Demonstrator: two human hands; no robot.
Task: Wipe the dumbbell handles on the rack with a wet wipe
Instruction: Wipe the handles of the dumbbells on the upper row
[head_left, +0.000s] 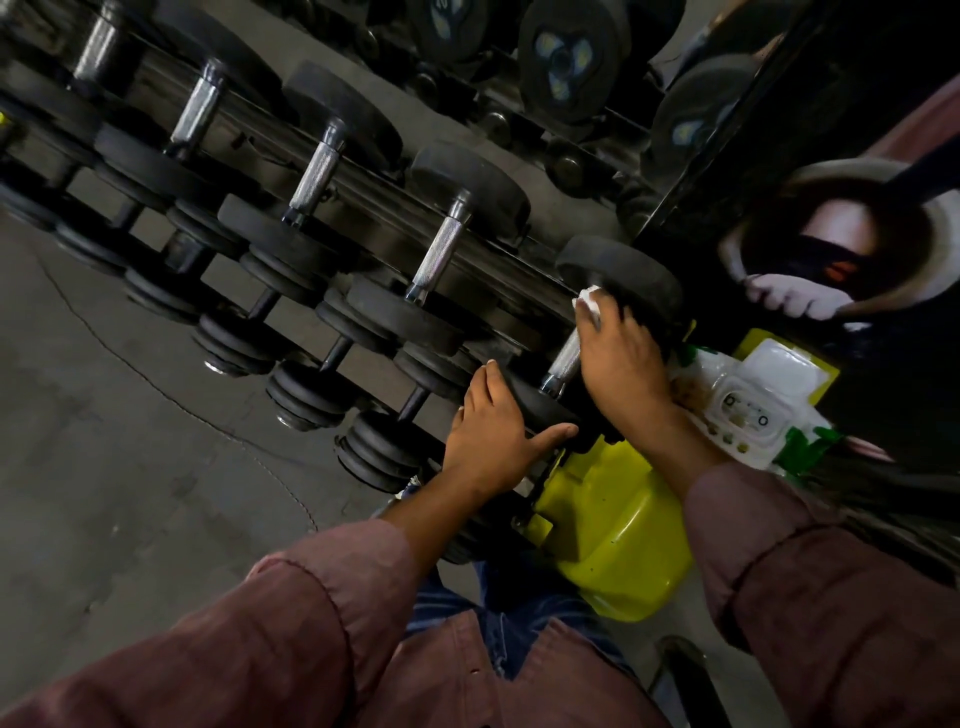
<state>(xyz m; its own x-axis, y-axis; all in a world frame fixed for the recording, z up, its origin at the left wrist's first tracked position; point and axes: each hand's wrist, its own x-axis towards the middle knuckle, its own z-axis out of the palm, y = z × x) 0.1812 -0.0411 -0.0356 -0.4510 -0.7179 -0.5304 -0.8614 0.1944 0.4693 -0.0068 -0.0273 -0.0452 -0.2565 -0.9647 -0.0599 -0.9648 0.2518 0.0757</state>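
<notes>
A row of black dumbbells with knurled chrome handles lies across the dark rack (363, 192). On the nearest dumbbell, my right hand (621, 358) is wrapped over the upper part of the handle (563, 364), holding a white wet wipe (589, 301) against it beside the far head (618, 270). My left hand (493, 431) grips the near black head (540, 405) of the same dumbbell, thumb along its edge. The neighbouring handle (439, 254) lies bare to the left.
A wet wipe pack (748, 410) with a white lid lies just right of my right wrist. Yellow-green rack end pieces (618, 525) sit under my hands. A lower tier of smaller dumbbells (306, 389) runs along the grey floor (104, 415). A mirror stands behind.
</notes>
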